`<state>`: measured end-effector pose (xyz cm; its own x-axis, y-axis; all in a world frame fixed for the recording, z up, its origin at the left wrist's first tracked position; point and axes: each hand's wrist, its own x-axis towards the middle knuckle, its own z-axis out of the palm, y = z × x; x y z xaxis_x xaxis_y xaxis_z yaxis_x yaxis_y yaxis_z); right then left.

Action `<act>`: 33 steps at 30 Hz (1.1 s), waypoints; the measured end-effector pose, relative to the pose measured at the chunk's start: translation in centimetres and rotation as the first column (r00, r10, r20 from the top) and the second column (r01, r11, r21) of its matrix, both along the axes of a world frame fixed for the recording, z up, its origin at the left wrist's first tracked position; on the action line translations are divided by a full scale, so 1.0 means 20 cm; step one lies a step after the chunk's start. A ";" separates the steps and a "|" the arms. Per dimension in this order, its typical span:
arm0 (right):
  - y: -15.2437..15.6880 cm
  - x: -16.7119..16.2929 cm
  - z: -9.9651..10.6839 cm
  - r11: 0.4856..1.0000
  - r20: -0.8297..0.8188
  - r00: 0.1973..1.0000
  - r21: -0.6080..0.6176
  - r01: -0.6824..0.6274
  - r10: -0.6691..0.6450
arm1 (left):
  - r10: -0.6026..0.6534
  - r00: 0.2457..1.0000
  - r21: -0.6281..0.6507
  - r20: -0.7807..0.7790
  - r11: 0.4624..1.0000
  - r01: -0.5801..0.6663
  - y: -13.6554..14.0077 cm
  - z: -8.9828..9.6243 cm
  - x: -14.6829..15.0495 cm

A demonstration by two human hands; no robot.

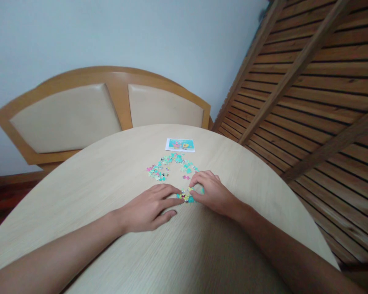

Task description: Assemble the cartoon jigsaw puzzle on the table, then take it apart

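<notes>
Nearest us, our left arm (88,241) and right arm (272,241) come in bare from either side, both leading to the puzzle (190,199). We have it lying flat on the tabletop (110,183), a small joined patch of teal and yellow, partly hidden under our fingertips.

At the puzzle's left edge we have our left hand (153,206), palm down, fingers loosely spread; two fingertips touch the patch, while the thumb lies apart on the near side. At its right is our right hand (213,192), curled, with thumb and forefinger tips close together over the puzzle's top edge. Some yellow shows by those tips, but it is too small for us to tell whether they pinch a piece.

Just beyond the puzzle we see a pink piece (186,177) by itself. Farther beyond, loose pieces (173,157) lie in an arc, mostly teal, with pink ones at the end to the puzzle's left. Past these, we find a card (180,145) showing a pink figure and a yellow one on teal.

Well beyond the puzzle stands a wooden seat back (122,102) with cream panels, before a pale wall (141,32). To the puzzle's far right, we have brown slats (309,94).
</notes>
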<state>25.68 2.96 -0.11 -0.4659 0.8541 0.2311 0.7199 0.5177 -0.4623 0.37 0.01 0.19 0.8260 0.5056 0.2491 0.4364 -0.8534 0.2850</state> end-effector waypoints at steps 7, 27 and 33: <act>-0.01 0.00 0.02 1.000 -0.117 0.993 -0.030 0.008 -0.012 | -0.002 1.000 0.005 0.001 1.000 0.002 0.00 -0.01 0.00; -0.03 -0.04 -0.01 0.997 -0.036 0.999 0.074 -0.034 0.037 | 0.002 1.000 0.004 0.015 1.000 -0.002 -0.01 0.01 0.00; -0.05 -0.04 0.02 0.995 0.026 0.997 0.075 -0.068 0.066 | 0.014 1.000 -0.004 -0.026 1.000 -0.014 -0.02 0.02 0.00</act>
